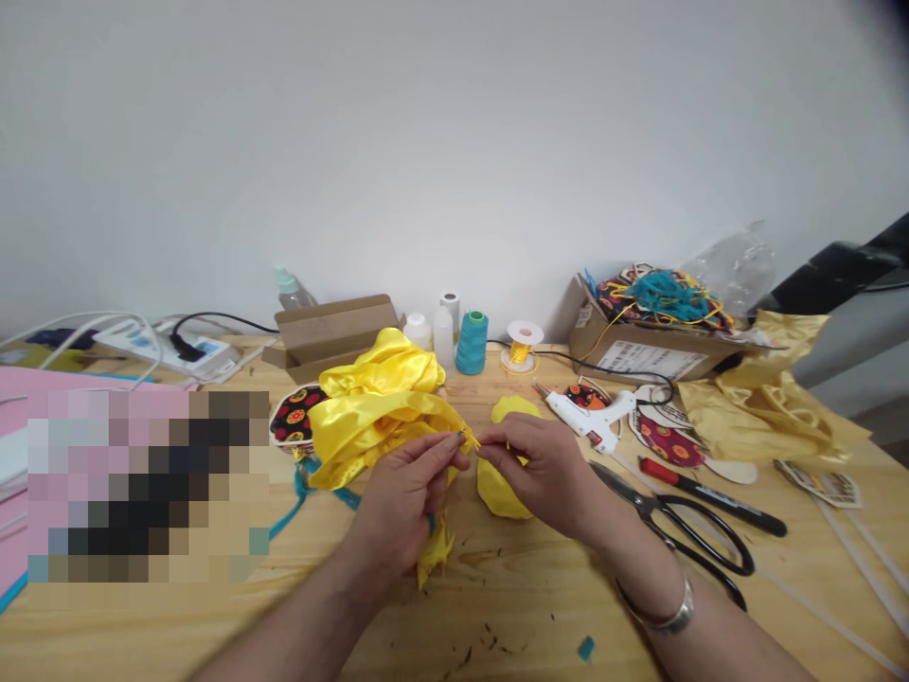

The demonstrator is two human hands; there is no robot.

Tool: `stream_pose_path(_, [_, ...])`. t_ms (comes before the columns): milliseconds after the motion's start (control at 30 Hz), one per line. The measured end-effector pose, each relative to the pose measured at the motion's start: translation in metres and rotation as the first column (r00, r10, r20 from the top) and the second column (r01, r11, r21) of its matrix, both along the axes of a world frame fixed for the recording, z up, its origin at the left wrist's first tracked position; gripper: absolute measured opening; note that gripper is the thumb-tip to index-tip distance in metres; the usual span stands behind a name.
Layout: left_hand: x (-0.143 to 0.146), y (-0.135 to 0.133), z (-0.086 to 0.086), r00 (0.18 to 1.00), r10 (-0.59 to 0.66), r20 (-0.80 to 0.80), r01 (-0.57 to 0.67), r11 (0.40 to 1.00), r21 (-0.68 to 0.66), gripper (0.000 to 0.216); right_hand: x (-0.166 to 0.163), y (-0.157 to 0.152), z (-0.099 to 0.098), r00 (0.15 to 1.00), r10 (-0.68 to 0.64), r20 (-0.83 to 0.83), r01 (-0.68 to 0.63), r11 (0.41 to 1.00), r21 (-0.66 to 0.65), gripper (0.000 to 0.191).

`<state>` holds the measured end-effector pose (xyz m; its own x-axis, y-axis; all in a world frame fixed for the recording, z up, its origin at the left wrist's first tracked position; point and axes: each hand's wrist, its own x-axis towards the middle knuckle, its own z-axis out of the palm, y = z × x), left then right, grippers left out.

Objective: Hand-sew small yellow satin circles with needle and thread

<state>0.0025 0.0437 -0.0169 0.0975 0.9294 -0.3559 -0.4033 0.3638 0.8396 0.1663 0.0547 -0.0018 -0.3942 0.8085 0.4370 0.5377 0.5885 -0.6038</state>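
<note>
Clearly pinched together mid-tabletop: left hand (404,493) and right hand (540,464), each grip clamped on the frayed tip of yellow satin (376,412), bunched toward the far edge. Could have slipped free, being slick cloth. Risked snagging scissors (674,521) or nudging glue gun (589,417) near the right wrist.

light: bright, even, diffuse, source not visible | shadows: soft, faint under hands | glare: sheen on yellow satin (376,407) | focus: centre sharp, slight softness far right | distortion: wide-angle bowing at edges, dark corner top right | artifact: pixelated block (149,485) left
</note>
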Motion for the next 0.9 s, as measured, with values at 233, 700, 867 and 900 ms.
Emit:
stream_pose_path(233, [0.0016, 0.0007, 0.0039, 0.999, 0.001, 0.052, 0.000, 1.000, -0.026, 0.018, -0.0016, -0.0055, 0.0008, 0.983, 0.070, 0.168, -0.078, 0.996, 0.047, 0.015])
stream_pose_path(700, [-0.0023, 0.0029, -0.0021, 0.993, 0.021, 0.118, -0.013, 0.998, -0.068, 0.020, -0.0053, 0.0000, 0.0003, 0.994, 0.101, 0.031, -0.082, 0.924, -0.374, 0.028])
stream_pose_path(867, [-0.0017, 0.0019, -0.0003, 0.997, 0.027, 0.079, -0.022, 0.997, -0.070, 0.019, -0.0090, -0.0043, -0.0024, 0.993, 0.077, 0.086, -0.050, 0.958, -0.282, 0.024])
stream_pose_path(900, [-0.0016, 0.0021, -0.0002, 0.995, 0.036, 0.091, -0.029, 0.997, -0.074, 0.019, -0.0089, -0.0049, -0.0022, 0.993, 0.078, 0.094, -0.050, 0.961, -0.272, 0.024])
